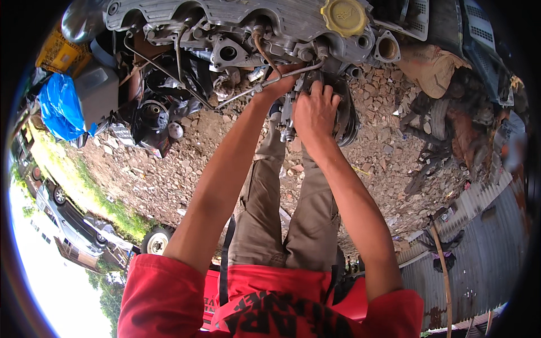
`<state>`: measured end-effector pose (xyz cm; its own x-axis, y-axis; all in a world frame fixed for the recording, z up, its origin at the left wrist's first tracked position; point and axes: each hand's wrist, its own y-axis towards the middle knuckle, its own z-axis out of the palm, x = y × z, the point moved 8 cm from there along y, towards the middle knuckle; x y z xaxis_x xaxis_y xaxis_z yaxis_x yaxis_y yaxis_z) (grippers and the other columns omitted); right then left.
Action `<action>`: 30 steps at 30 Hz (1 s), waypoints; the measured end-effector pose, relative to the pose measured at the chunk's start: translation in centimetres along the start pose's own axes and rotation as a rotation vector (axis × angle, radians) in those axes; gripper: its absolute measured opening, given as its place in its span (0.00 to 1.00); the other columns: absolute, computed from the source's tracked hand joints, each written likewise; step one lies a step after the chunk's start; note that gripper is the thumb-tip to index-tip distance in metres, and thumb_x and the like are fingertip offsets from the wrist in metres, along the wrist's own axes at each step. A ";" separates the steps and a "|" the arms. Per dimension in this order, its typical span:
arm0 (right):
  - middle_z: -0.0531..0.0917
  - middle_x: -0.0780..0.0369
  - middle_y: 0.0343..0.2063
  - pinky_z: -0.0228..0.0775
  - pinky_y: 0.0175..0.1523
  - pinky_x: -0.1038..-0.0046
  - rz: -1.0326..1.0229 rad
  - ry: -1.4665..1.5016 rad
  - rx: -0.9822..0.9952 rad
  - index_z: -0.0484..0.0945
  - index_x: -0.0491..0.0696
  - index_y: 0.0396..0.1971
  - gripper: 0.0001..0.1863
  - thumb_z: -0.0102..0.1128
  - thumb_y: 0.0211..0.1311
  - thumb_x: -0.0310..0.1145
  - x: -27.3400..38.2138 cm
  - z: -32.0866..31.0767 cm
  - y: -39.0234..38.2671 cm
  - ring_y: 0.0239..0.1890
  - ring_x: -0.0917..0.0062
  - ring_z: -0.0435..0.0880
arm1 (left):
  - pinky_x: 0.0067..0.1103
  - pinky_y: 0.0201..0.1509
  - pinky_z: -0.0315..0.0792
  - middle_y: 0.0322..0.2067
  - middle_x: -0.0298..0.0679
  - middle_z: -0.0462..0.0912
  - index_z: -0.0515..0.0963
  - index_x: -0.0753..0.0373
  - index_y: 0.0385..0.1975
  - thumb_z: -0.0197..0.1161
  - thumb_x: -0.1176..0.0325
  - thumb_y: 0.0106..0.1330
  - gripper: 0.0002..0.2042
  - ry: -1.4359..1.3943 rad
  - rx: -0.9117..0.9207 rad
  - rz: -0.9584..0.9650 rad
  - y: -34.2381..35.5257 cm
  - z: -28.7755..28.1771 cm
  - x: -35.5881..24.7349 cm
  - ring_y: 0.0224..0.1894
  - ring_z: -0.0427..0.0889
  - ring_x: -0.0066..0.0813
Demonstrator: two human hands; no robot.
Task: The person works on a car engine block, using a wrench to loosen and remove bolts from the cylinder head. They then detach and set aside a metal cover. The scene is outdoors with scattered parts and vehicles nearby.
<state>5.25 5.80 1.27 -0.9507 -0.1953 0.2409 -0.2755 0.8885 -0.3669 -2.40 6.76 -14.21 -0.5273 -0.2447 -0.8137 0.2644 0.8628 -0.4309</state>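
A grey engine (265, 19) with a yellow oil filler cap (344, 17) stands before me at the far edge. My left hand (280, 83) reaches in under a bent metal pipe (307, 69), its fingers hidden behind the pipe and engine parts. Close to it on the right, my right hand (316, 112) has its fingers curled down against the dark lower side of the engine. What they grip cannot be made out. Between the hands shows a metal part with fittings (288, 121). A dark round part (349, 115) sits just right of my right hand.
Stony ground (389, 135) lies below the engine. At left are a blue plastic bag (61, 107), a grey box (97, 90) and black bags (149, 121). A brown sack (431, 67) and dark scrap (451, 121) lie at right, near corrugated metal sheets (468, 265).
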 end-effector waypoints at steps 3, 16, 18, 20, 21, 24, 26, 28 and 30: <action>0.74 0.55 0.36 0.58 0.47 0.59 0.053 0.031 0.011 0.83 0.42 0.25 0.09 0.60 0.55 0.32 -0.6 -0.6 0.0 0.44 0.61 0.71 | 0.30 0.53 0.70 0.49 0.46 0.79 0.72 0.62 0.55 0.54 0.76 0.59 0.21 0.023 -0.021 0.041 -0.7 -0.4 -1.2 0.51 0.77 0.38; 0.76 0.53 0.38 0.67 0.45 0.57 0.214 0.223 -0.098 0.78 0.40 0.29 0.08 0.57 0.59 0.31 -0.4 -0.9 -1.6 0.41 0.57 0.77 | 0.23 0.66 0.58 0.58 0.46 0.72 0.65 0.73 0.62 0.48 0.74 0.65 0.24 -0.595 -0.062 -0.293 -3.7 2.4 2.3 0.61 0.67 0.28; 0.79 0.50 0.35 0.71 0.42 0.57 0.246 0.252 0.004 0.78 0.39 0.29 0.09 0.56 0.60 0.31 -1.1 -1.4 -0.2 0.38 0.53 0.80 | 0.23 0.66 0.58 0.58 0.46 0.71 0.64 0.73 0.62 0.48 0.74 0.65 0.24 -0.663 -0.081 -0.287 -3.3 2.6 2.9 0.61 0.67 0.29; 0.81 0.47 0.32 0.73 0.40 0.56 0.288 0.277 0.070 0.77 0.39 0.29 0.09 0.55 0.60 0.31 -2.1 -1.9 1.1 0.35 0.50 0.81 | 0.23 0.65 0.59 0.58 0.48 0.72 0.65 0.74 0.61 0.48 0.74 0.65 0.23 -0.607 -0.128 -0.231 -2.6 1.6 0.5 0.61 0.68 0.30; 0.81 0.46 0.30 0.74 0.39 0.56 0.308 0.289 0.088 0.77 0.39 0.29 0.09 0.54 0.61 0.30 -2.6 -2.1 1.5 0.34 0.49 0.81 | 0.23 0.65 0.59 0.57 0.48 0.72 0.65 0.74 0.61 0.48 0.74 0.65 0.23 -0.599 -0.132 -0.229 -2.4 1.4 -0.3 0.61 0.68 0.30; 0.81 0.42 0.26 0.74 0.39 0.55 0.295 0.370 0.056 0.77 0.37 0.29 0.10 0.54 0.60 0.31 -3.6 -2.8 2.7 0.34 0.48 0.81 | 0.24 0.63 0.62 0.57 0.45 0.73 0.66 0.72 0.60 0.47 0.72 0.66 0.22 -0.478 -0.082 -0.213 -1.7 1.2 -1.5 0.59 0.70 0.30; 0.80 0.42 0.26 0.73 0.39 0.55 0.287 0.417 -0.003 0.77 0.37 0.29 0.11 0.54 0.60 0.32 -3.7 -3.4 3.4 0.34 0.48 0.81 | 0.27 0.61 0.64 0.57 0.42 0.74 0.68 0.69 0.59 0.48 0.70 0.66 0.21 -0.121 0.014 -0.075 -1.2 1.4 -1.5 0.59 0.71 0.31; 0.81 0.43 0.26 0.76 0.39 0.56 0.277 0.435 -0.092 0.77 0.37 0.28 0.10 0.56 0.59 0.30 -3.6 -4.2 4.0 0.33 0.49 0.82 | 0.30 0.57 0.68 0.58 0.37 0.73 0.71 0.63 0.58 0.50 0.68 0.65 0.21 0.413 0.066 0.109 -0.8 1.7 -2.0 0.60 0.71 0.32; 0.81 0.43 0.26 0.76 0.38 0.56 0.304 0.466 -0.129 0.77 0.37 0.29 0.11 0.56 0.59 0.31 -3.5 -4.5 4.3 0.33 0.49 0.82 | 0.31 0.54 0.70 0.58 0.35 0.72 0.71 0.60 0.58 0.53 0.67 0.63 0.22 1.288 0.097 0.330 -1.1 3.3 -2.6 0.62 0.69 0.30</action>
<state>8.03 12.18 2.84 -0.8134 0.2547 0.5231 0.0482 0.9255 -0.3756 1.37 5.00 -12.92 -0.7955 0.6046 0.0395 0.5542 0.7524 -0.3559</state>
